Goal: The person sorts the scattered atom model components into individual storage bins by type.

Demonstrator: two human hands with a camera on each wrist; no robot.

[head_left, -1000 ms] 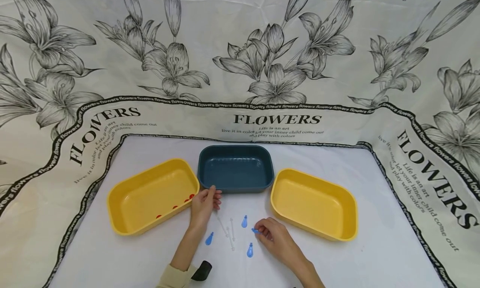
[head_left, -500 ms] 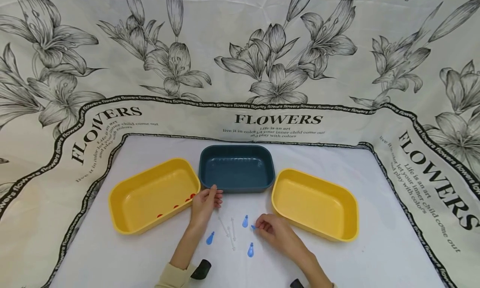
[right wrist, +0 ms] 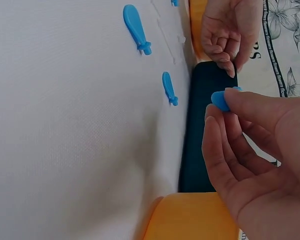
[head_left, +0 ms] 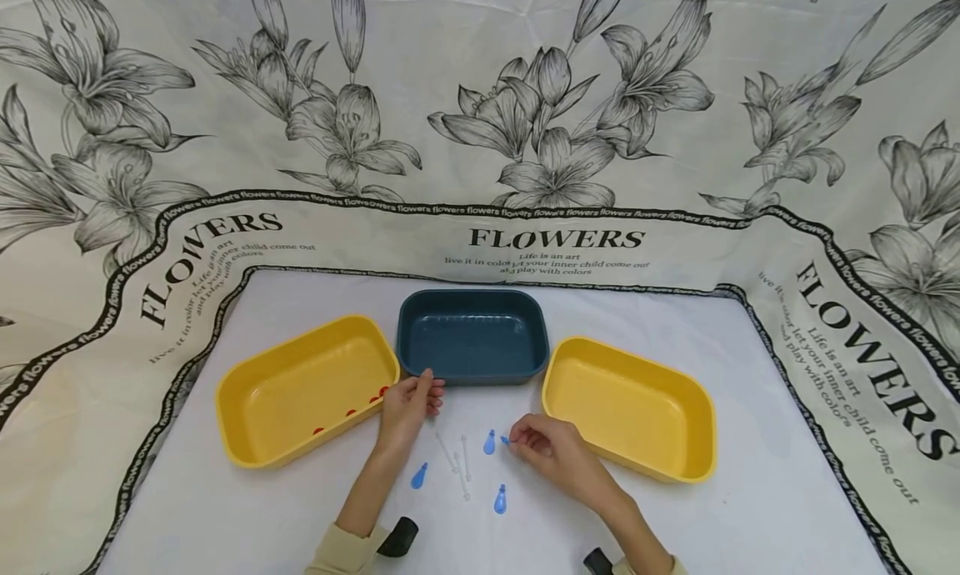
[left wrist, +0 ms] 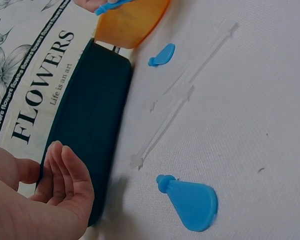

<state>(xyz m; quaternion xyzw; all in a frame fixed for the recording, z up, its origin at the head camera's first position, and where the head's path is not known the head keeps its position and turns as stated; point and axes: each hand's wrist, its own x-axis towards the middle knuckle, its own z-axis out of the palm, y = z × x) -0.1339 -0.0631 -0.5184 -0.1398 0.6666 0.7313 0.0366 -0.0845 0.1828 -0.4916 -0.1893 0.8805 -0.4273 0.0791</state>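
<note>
My left hand [head_left: 405, 408] is at the near left corner of a dark blue plastic tub [head_left: 472, 381], thumb over the rim and fingers against the outer wall. In the right wrist view, my right hand [right wrist: 255, 135] pinches a small blue plastic piece [right wrist: 220, 101] between thumb and fingertips, mostly covered by them. Several similar teardrop-shaped blue pieces with a knobbed end lie on the white cloth, one [head_left: 490, 442] just left of the right hand, another [left wrist: 192, 204] nearer the left arm. Clear plastic sticks [head_left: 465, 458] with small end knobs lie between the hands.
A yellow tub [head_left: 258, 454] with several red pieces [head_left: 351, 413] along its near side stands left of the dark blue one. Another yellow tub [head_left: 630, 452] stands to the right. A flower-printed cloth [head_left: 555, 167] hangs behind the table.
My right hand has moved slightly away from me, toward the dark blue tub, with the blue piece still pinched. The left hand stays at the tub's corner.
</note>
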